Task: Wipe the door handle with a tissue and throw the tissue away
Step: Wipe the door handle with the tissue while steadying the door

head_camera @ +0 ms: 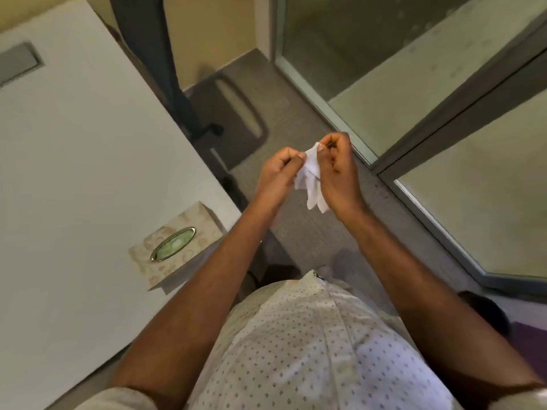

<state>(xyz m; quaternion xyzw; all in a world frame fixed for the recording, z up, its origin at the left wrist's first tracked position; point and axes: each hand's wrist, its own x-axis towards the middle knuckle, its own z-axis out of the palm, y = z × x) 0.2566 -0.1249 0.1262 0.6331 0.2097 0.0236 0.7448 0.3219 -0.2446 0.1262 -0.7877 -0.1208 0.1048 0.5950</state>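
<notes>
Head view, looking down past a dotted pale shirt (310,350): the person stands with both bare forearms stretched forward over grey carpet (299,232). Between the two hands hangs a white tissue (310,179), crumpled and dangling in loose folds. The left hand (281,170) pinches the tissue's upper left edge between thumb and curled fingers. The right hand (337,170) grips its top edge the same way, thumb against forefinger, the rest of the fingers folded in. Both hands are closed on the tissue, held in mid-air, close together and nearly touching.

To the left sits a white table (74,143), and on its near right corner rests a patterned tissue box (177,247) with a gold-rimmed oval opening. Farther off, beyond the table's edge, a dark chair base (233,113) stands on the carpet. To the right runs a frosted glass partition (444,69) in a dark frame, with a glass door panel (488,202) nearer. I can't make out a door handle from here.
</notes>
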